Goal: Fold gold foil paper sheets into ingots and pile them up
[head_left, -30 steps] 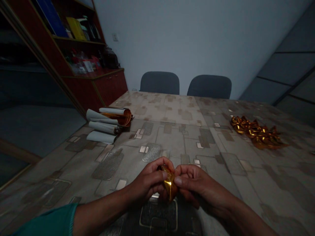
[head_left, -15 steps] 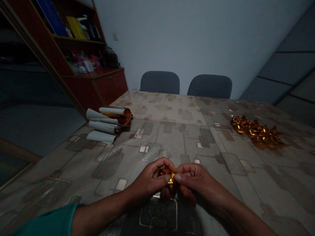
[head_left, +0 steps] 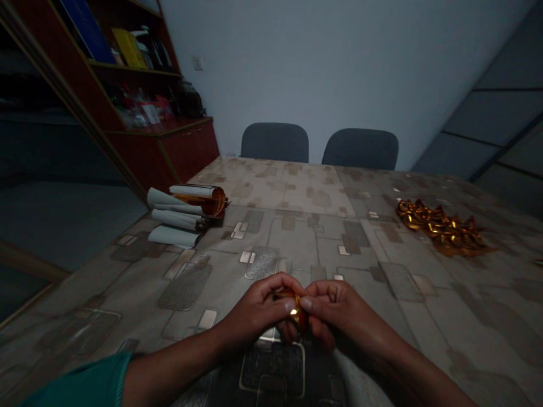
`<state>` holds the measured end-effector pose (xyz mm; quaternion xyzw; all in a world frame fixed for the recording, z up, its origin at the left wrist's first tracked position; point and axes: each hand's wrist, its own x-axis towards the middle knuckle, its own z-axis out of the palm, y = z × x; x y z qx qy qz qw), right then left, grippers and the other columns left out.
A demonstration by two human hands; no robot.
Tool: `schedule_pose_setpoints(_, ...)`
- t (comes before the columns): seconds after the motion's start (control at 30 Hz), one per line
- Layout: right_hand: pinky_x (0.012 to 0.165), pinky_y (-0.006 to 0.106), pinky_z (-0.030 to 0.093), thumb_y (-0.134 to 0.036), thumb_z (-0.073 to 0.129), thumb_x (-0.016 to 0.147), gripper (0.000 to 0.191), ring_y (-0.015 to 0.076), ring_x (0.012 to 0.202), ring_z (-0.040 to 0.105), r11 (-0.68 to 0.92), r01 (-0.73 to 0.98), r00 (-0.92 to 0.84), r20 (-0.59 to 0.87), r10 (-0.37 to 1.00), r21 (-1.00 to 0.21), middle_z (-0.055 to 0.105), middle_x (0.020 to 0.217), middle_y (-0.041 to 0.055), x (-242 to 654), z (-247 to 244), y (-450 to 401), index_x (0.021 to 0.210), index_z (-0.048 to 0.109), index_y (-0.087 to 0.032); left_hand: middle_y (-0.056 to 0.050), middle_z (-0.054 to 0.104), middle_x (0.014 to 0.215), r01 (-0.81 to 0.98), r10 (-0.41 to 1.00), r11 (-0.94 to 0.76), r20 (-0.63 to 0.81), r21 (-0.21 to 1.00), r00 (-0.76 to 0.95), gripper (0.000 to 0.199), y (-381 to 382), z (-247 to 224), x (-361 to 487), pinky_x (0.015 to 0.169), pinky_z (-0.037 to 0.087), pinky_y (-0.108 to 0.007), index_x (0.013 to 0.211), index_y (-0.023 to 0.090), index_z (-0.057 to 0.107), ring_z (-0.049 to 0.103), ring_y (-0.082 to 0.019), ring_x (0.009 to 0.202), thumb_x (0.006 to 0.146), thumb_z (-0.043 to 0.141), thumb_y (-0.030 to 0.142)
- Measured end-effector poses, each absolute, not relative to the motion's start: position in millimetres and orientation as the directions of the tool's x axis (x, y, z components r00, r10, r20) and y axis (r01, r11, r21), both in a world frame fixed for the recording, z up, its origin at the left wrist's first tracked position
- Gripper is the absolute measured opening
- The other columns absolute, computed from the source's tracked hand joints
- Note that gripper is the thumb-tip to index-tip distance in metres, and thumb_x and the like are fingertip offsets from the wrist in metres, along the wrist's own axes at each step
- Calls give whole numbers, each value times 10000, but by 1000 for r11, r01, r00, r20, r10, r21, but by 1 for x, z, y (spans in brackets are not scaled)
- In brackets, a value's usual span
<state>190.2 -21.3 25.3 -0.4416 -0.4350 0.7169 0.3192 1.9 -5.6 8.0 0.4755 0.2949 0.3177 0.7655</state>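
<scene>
A small piece of shiny gold foil point(head_left: 296, 312) is pinched between my two hands near the table's front edge. My left hand point(head_left: 271, 305) grips its left side with thumb and fingers. On the other side, the thumb and forefinger of my right hand point(head_left: 333, 308) press on the foil, the fingertips of both hands nearly touching. Much of the foil is hidden by the fingers. Several folded gold foil pieces point(head_left: 443, 227) lie in a cluster at the right. Curled sheets, grey outside and gold inside point(head_left: 176, 236), are piled at the left.
The table point(head_left: 305, 237) has a patterned cover of rectangles. Two grey chairs point(head_left: 275, 142) point(head_left: 360, 148) stand at its far side by the wall. A red-brown cabinet point(head_left: 190, 150) with loaded shelves is at the back left.
The foil between my fingers has turned slightly and shows less of its gold face at the top. Both hands keep nearly the same place, and the view has shifted very slightly.
</scene>
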Motion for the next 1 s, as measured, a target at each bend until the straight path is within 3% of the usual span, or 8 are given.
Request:
schedule_pose_setpoints(0.17,365,181,281,-554,789,711,434,55,336,437,-421,-81,-424,-351,835,-903,598,485,-38,190,26,-21,720,621,-154,-57,688,742,-198,756,324,-128,925,642,423,-4,9,1,571,508,-231,984,150,610,644,-141,586,808,741,511)
schedule_pose_setpoints(0.4,362,179,231,-522,744,790,397,28,321,364,-421,-143,-403,-336,851,-896,560,440,-52,190,25,-21,699,612,-159,-130,711,866,-330,692,521,-163,787,704,478,-1,17,-4,631,559,-289,1164,134,622,696,-200,707,896,594,529)
schedule_pose_setpoints(0.53,366,181,218,-522,740,796,401,28,326,352,-424,-149,-414,-333,847,-894,535,424,-59,190,26,-21,671,598,-169,-117,703,851,-354,678,582,-196,732,709,456,2,14,-3,583,567,-264,1091,142,659,699,-194,690,910,567,550)
schedule_pose_setpoints(0.73,369,179,224,-503,746,799,386,31,328,382,-438,-152,-433,-339,835,-886,579,462,-35,190,26,-22,689,611,-159,-96,713,811,-332,679,589,-229,737,697,333,2,13,-4,580,585,-238,995,145,671,705,-168,662,850,702,442)
schedule_pose_setpoints(1.0,376,184,199,-460,746,816,341,28,329,347,-474,-171,-515,-332,791,-864,559,446,-50,195,26,-22,723,647,-148,-101,722,791,-311,685,581,-245,752,686,227,2,14,-6,553,579,-232,981,146,645,707,-171,632,862,675,336)
